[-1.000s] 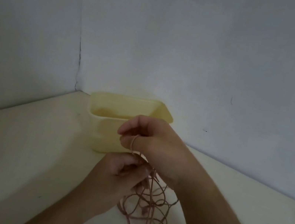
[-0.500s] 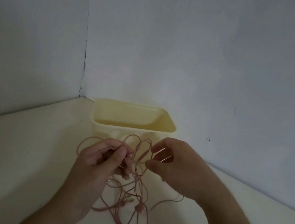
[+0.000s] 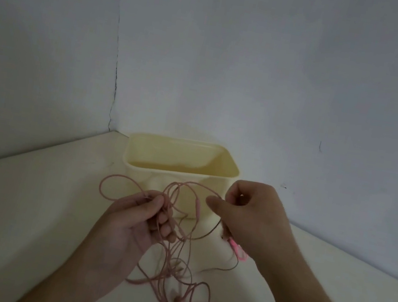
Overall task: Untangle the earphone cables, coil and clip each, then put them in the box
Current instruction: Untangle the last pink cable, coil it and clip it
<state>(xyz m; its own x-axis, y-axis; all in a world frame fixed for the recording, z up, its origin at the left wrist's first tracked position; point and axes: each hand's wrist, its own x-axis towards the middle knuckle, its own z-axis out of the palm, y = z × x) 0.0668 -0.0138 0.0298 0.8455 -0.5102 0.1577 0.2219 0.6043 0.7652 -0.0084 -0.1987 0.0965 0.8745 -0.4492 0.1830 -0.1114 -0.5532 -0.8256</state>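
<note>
Both the left hand (image 3: 136, 222) and right hand (image 3: 248, 212) are pinching the tangled thin pink earphone cable (image 3: 174, 260) with curled fingers; pulling apart hard risks tightening knots.

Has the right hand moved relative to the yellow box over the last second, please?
Yes. The right hand has shifted rightward and lower, from in front of the yellow box to its right corner.
</note>
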